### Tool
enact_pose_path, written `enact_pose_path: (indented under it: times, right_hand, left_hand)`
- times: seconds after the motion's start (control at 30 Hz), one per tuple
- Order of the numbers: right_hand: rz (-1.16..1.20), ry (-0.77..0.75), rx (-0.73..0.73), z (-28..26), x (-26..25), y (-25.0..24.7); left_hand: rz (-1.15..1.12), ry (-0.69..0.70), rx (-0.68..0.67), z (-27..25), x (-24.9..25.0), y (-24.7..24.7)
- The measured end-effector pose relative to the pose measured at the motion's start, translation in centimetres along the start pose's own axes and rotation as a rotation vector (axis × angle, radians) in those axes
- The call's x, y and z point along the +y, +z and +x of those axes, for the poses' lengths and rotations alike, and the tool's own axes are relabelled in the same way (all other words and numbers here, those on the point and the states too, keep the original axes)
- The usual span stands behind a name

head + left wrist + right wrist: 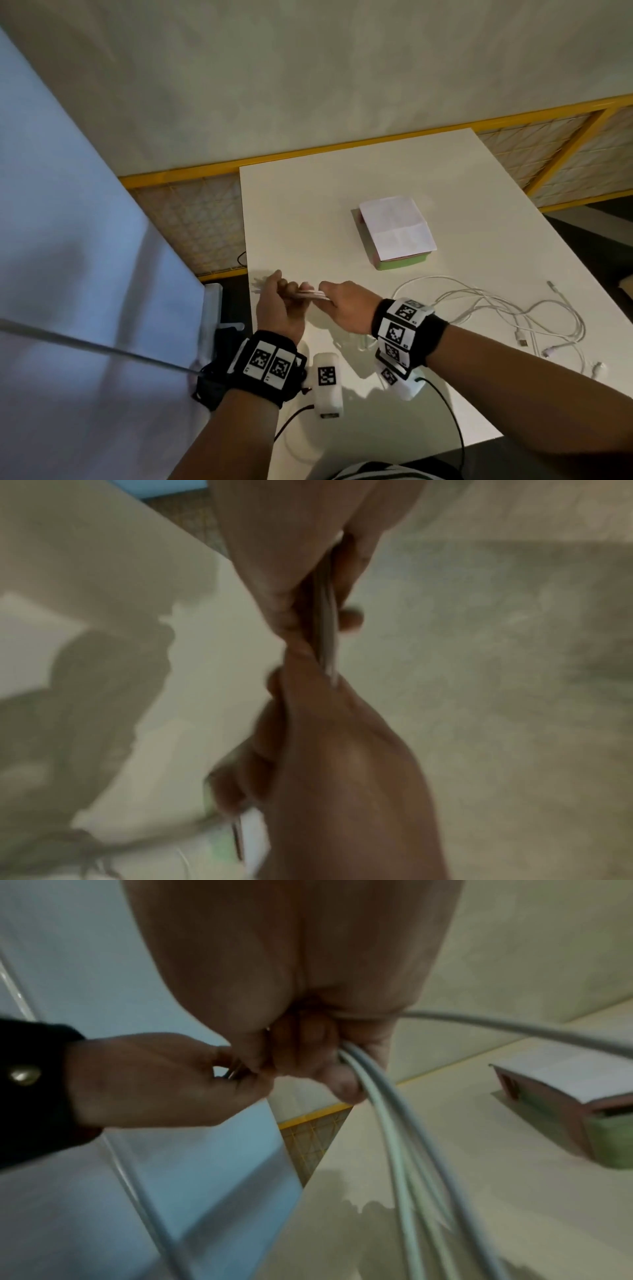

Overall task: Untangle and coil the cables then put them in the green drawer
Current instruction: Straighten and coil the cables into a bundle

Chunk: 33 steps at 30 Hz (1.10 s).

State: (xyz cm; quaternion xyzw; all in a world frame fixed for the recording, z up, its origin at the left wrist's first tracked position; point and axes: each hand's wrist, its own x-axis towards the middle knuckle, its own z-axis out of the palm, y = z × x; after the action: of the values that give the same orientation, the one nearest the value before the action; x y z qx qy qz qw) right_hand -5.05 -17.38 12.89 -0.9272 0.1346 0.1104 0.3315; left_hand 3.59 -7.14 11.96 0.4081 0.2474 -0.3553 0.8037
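both hands met above the white table's [394, 394] near left corner. the left hand [277, 308] and right hand [349, 306] each curled their fingers around a bundle of thin, smooth white cable strands [383, 1118] stretched between them. more round white cables [507, 308] lay loosely tangled to the right, near the small boxy green drawer [400, 263].

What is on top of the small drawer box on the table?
A creased white paper sheet lies on the drawer box, covering most of its top. The green drawer front shows below; the inside is hidden.
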Motion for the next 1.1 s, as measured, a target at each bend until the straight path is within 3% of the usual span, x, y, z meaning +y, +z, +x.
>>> enact_pose_path:
  times: [0.2, 0.27, 0.33, 0.37, 0.43, 0.47, 0.53, 0.67, 0.9, 1.1]
  right_hand:
    - [-0.177, 0.058, -0.002, -0.3, 1.0, -2.6]
    - [-0.193, 0.066, -0.014, -0.8, 1.3, -3.9]
    - [-0.227, 0.077, -0.036, -1.2, 1.6, -4.9]
    - [-0.243, 0.083, -0.045, -1.4, 1.7, -5.2]
    - [-0.276, 0.083, -0.049, -1.8, 1.6, -5.8]
    - [-0.292, 0.077, -0.05, -1.9, 1.5, -6.1]
    - [-0.317, 0.058, -0.057, -2.2, 1.2, -6.6]
    - [-0.319, 0.042, -0.059, -2.7, 1.3, -8.1]
    - [0.003, 0.092, -0.04, -3.6, 3.2, -10.8]
    - [0.313, 0.154, -0.017, -4.5, 4.4, -11.1]
  left_hand:
    - [0.598, -0.025, -0.102, 0.2, 1.3, -2.0]
    - [0.833, 0.089, -0.064, 0.8, 2.0, -2.6]
    - [1.128, 0.332, -0.037, 1.3, 2.6, -2.9]
    - [1.237, 0.451, -0.081, 0.9, 2.8, -2.7]
    - [1.471, 0.611, -0.316, 0.2, 2.3, -2.1]
    - [1.606, 0.625, -0.445, -0.3, 1.7, -1.4]
    - [1.807, 0.619, -0.581, -1.3, 0.2, 0.0]
    - [1.528, 0.628, -0.623, -1.1, -0.7, 1.2]
    - [1.228, 0.287, -0.738, -1.5, -1.8, 2.6]
    - [1.066, 0.157, -0.761, -1.8, -3.7, 2.8]
